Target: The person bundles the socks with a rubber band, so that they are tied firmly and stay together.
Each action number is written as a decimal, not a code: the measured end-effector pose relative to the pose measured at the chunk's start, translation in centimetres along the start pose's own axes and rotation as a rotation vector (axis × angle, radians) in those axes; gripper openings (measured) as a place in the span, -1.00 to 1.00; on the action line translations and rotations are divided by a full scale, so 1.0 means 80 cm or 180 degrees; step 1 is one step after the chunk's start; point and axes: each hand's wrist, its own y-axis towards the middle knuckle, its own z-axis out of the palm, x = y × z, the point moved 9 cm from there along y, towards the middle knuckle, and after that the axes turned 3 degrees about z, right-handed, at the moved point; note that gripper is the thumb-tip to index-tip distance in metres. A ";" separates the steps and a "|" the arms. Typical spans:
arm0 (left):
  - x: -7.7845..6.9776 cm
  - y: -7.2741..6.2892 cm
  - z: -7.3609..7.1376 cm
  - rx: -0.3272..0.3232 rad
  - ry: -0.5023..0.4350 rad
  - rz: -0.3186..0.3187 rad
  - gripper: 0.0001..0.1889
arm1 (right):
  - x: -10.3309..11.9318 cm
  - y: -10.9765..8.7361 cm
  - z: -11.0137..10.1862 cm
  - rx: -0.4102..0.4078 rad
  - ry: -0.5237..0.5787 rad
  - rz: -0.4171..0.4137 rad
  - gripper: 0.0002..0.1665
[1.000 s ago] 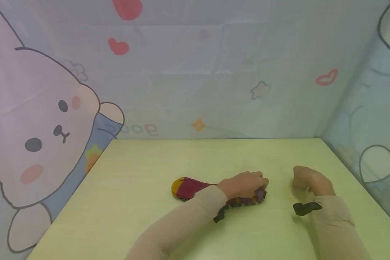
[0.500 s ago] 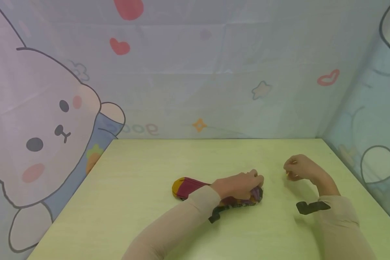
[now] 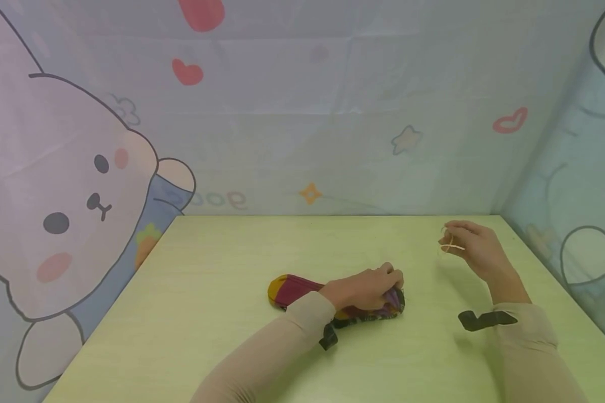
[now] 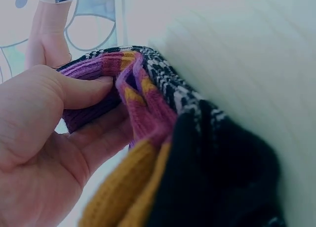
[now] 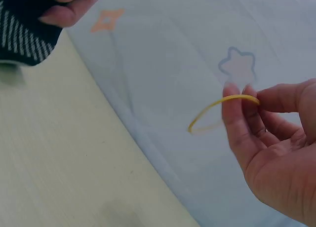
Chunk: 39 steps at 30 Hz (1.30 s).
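My left hand (image 3: 360,290) grips a bundle of knitted socks (image 3: 302,288) at the middle of the table. They are maroon with a mustard end, plus black-and-white patterned knit. In the left wrist view the thumb (image 4: 91,91) presses on the purple ribbed cuff, with the fingers underneath; a dark sock (image 4: 212,163) lies along it. To the right, my right hand (image 3: 476,249) is raised above the table. It pinches a thin yellow rubber band (image 5: 212,105) between thumb and fingertips, and the loop hangs out to one side.
A pale yellow-green table (image 3: 222,252) lies under both hands. Behind it hangs a printed cloth backdrop (image 3: 282,112) with hearts and stars, and a cartoon animal on the left. Dark straps (image 3: 486,320) show at the wrists.
My right hand has lifted from near the table and moved farther back, with the rubber band showing at its fingers. My left hand has shifted slightly left, still gripping the socks.
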 end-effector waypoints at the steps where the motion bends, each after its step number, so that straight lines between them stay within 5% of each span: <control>1: 0.000 0.000 0.000 -0.0006 -0.0006 0.0004 -0.67 | -0.001 0.000 0.000 0.0049 0.0297 0.0027 -0.82; 5: 0.002 -0.001 -0.002 -0.0074 -0.0031 0.0053 -0.66 | -0.002 -0.002 0.000 0.0213 0.0639 0.0099 -0.73; 13: 0.010 -0.001 -0.003 -0.0171 -0.0168 0.0153 -0.68 | -0.011 0.001 0.007 0.0550 -0.0062 0.0079 -0.59; 19: 0.012 -0.005 -0.004 -0.0208 -0.0288 0.0138 -0.66 | -0.018 0.002 0.014 0.0479 -0.0523 0.0238 -0.86; 23: 0.011 -0.008 -0.004 -0.0239 -0.0305 0.0162 -0.65 | -0.024 0.002 0.022 0.0492 -0.0998 0.0415 -0.57; 32: 0.018 -0.006 -0.004 -0.0294 -0.0385 0.0150 -0.61 | -0.045 -0.012 0.064 0.1494 -0.1944 0.0437 -0.47; 39: 0.026 -0.007 0.000 -0.0383 -0.0528 0.0138 -0.66 | -0.070 -0.024 0.108 0.2136 -0.1900 0.0474 -0.25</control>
